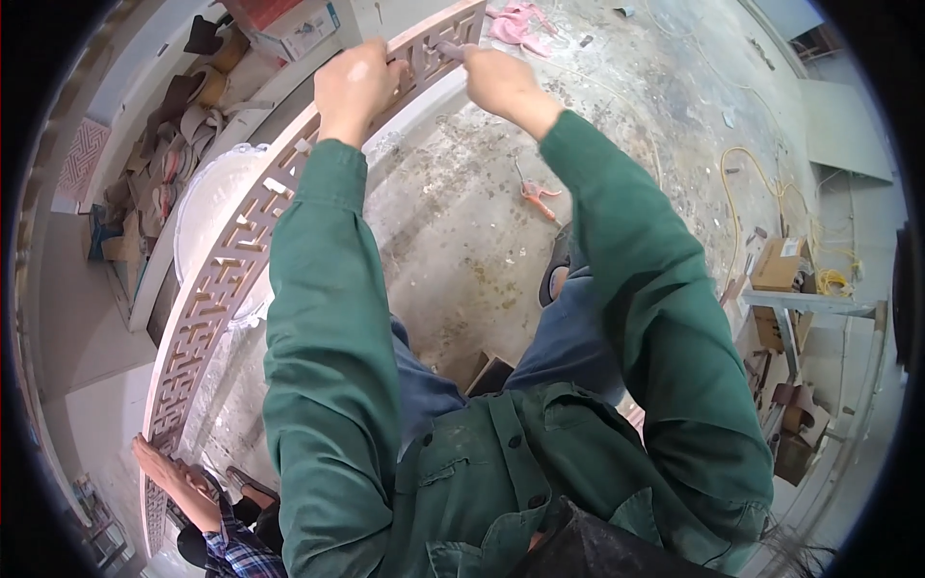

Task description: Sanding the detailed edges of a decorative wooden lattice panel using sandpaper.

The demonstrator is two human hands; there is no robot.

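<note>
A long, pale pinkish fretwork panel (pixel 220 265), cut through with an angular lattice, curves through the fisheye picture from the top to the lower left. My left hand (pixel 356 89) is closed over its upper edge, the fingers partly hidden behind the knuckles. Beyond it, my right hand (pixel 503 87) pinches a thin greyish strip (pixel 449 48), its tip at the lattice openings near the panel's far end. The strip's exact kind is too small to tell. At the lower left, a co-worker's hand (pixel 166 466) rests on the same panel.
Left of the panel, a shelf holds sandpaper rolls and scraps (pixel 178 144) and a box (pixel 299 34). A white ornate-edged piece (pixel 207 197) stands behind the lattice. On the floor lie an orange-handled tool (pixel 540 196), a pink cloth (pixel 520 27) and a yellow hose (pixel 732 159). A metal-framed rack (pixel 809 303) stands right.
</note>
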